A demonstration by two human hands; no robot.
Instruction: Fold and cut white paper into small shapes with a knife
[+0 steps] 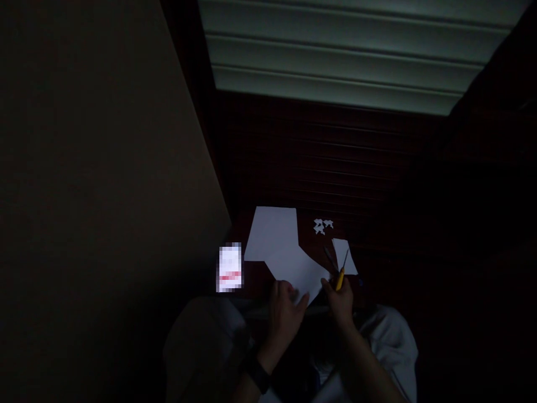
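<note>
Right hand [341,300] is closed around a yellow-handled tool [340,279], its thin tip pointed forward. Just left of that thumb, one corner of a white sheet [283,249] is met. Nearer its middle, the sheet is steadied by the left hand [286,310], though whether it is pinched cannot be told; its length is stretched forward-left from both hands.

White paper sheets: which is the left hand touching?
The angled middle sheet, whose near end meets the left hand; the back sheet and the small sheet at right lie apart from that hand.
</note>
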